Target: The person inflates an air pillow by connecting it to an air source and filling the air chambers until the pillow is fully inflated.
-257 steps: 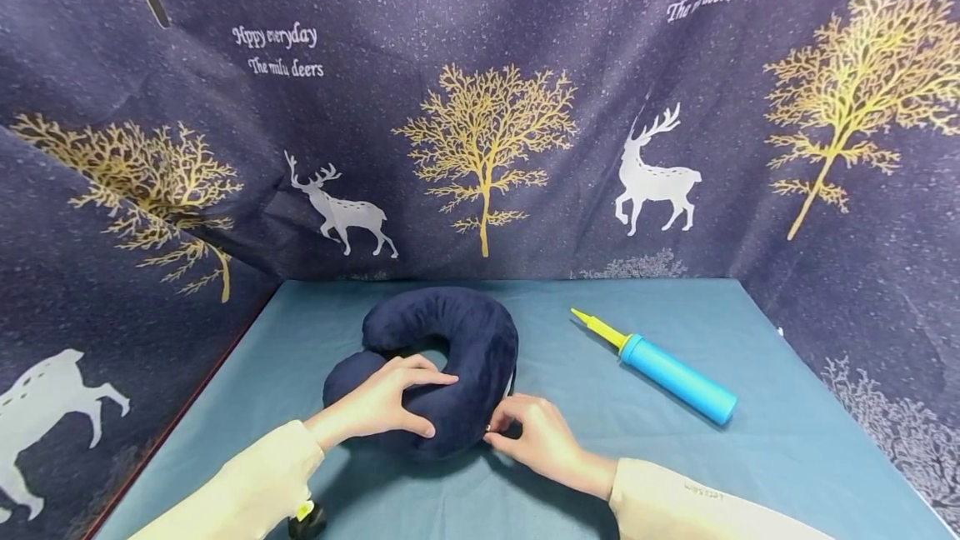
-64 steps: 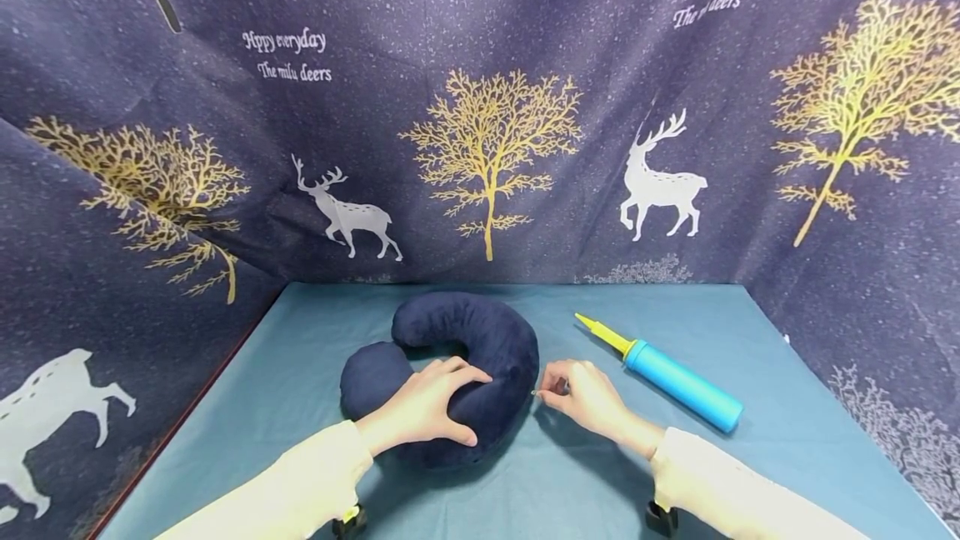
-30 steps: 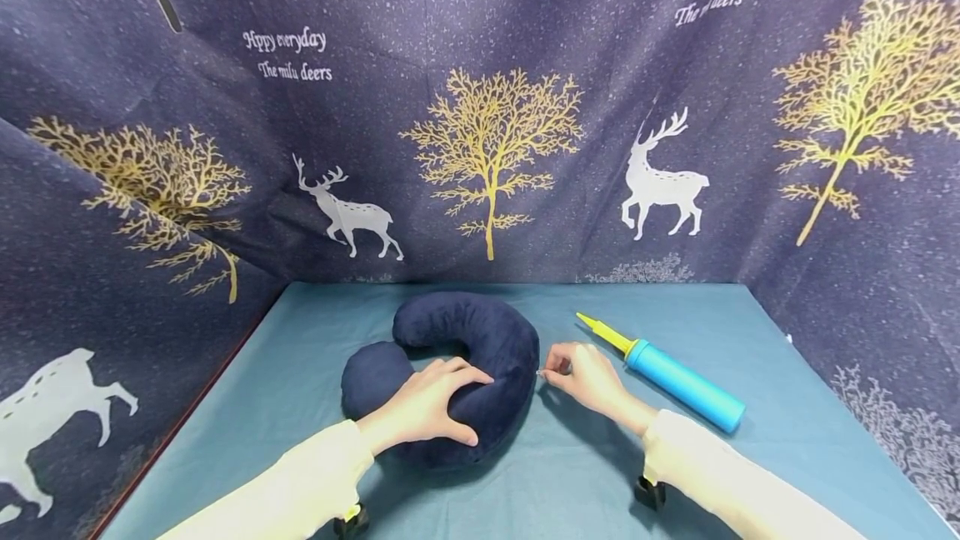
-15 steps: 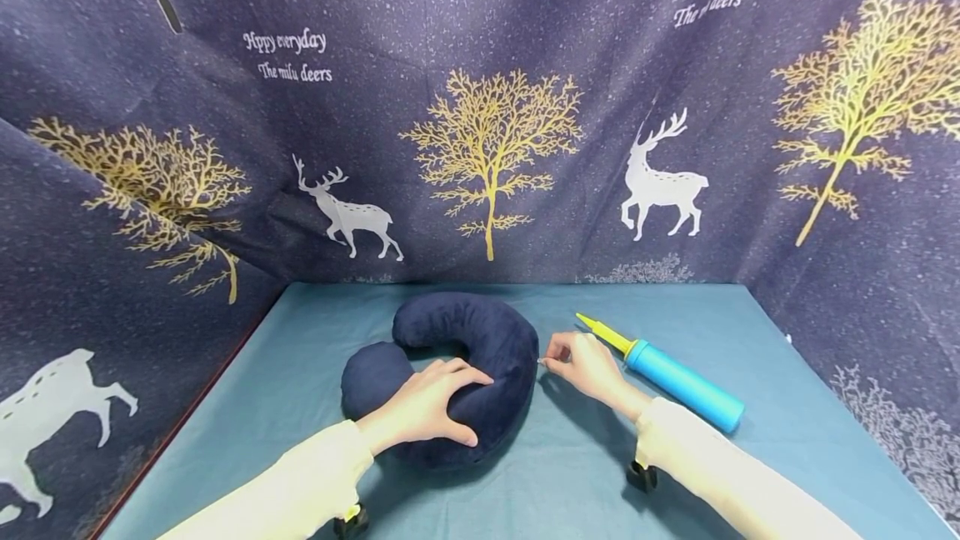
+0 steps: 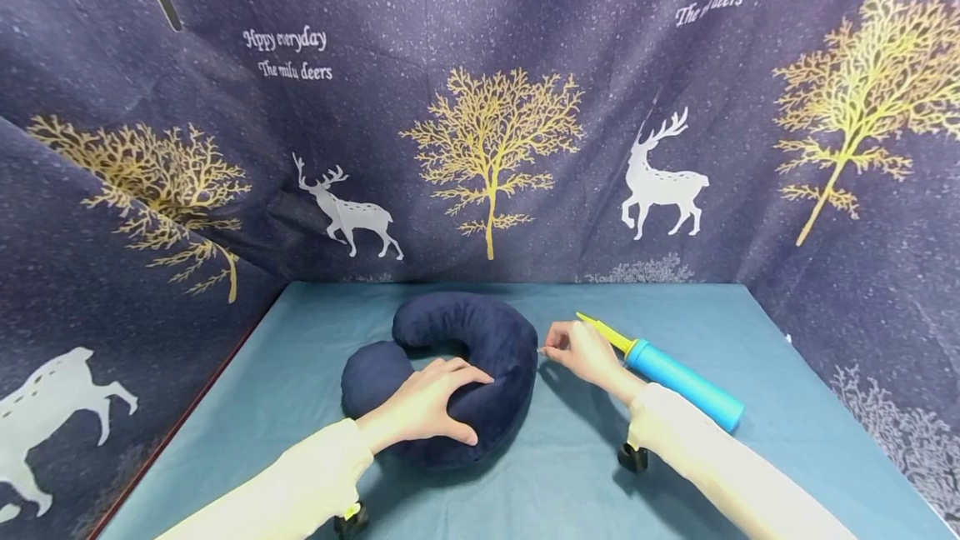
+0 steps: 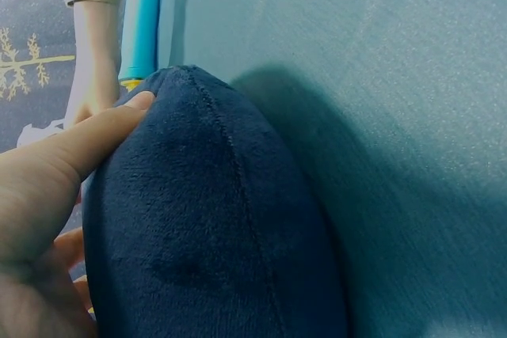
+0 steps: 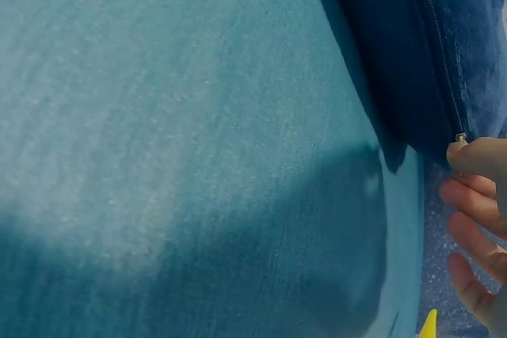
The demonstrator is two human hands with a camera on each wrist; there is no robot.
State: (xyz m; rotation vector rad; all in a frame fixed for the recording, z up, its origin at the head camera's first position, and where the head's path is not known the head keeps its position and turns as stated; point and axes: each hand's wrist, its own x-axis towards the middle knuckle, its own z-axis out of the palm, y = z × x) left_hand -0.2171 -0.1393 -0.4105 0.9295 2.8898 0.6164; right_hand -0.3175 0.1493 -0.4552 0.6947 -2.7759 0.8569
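A navy plush U-shaped neck pillow (image 5: 501, 332) lies on the table, its opening toward the left. My left hand (image 5: 420, 407) holds the near arm of the pillow, thumb and fingers spread across it. In the left wrist view the thumb (image 6: 119, 128) presses on the plush beside a long seam (image 6: 230, 148). At the pillow's right edge, my right hand (image 5: 585, 352) pinches a small metal zipper pull (image 7: 462, 138) between thumb and index finger. The zipper line (image 7: 437, 33) behind the pull looks closed in the right wrist view; the part past the fingers is hidden.
A blue hand pump (image 5: 693, 386) with a yellow nozzle (image 5: 603, 332) lies right of the right hand, partly behind the forearm. Teal cloth (image 5: 540, 490) covers the table. A dark curtain (image 5: 480, 23) with trees and deer hangs behind and at the sides.
My right hand has slid the zipper pull along the pillow's outer edge, away from me. Compared with the oldest frame, the pillow sits farther right. Lately the left hand has stayed put.
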